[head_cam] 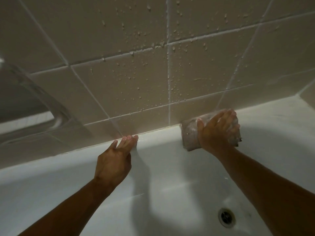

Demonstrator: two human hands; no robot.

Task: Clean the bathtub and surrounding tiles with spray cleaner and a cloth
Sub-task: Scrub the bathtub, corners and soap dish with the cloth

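A white bathtub (pixel 170 164) fills the lower half of the view, its far rim meeting a wall of beige tiles (pixel 136 79) speckled with droplets. My right hand (pixel 216 132) lies flat on a folded grey cloth (pixel 189 135) and presses it against the tub's far rim where it joins the wall. Fingers of that hand are straight over the cloth. My left hand (pixel 115 157) rests on the same rim further left, fingers straight, fingertips touching the bottom tile edge. No spray bottle is in view.
The round metal drain (pixel 226 217) sits in the tub floor at the lower right. A pale curved ledge or fitting (pixel 42 106) shows blurred at the far left. The wall corner (pixel 300 94) lies at the right edge.
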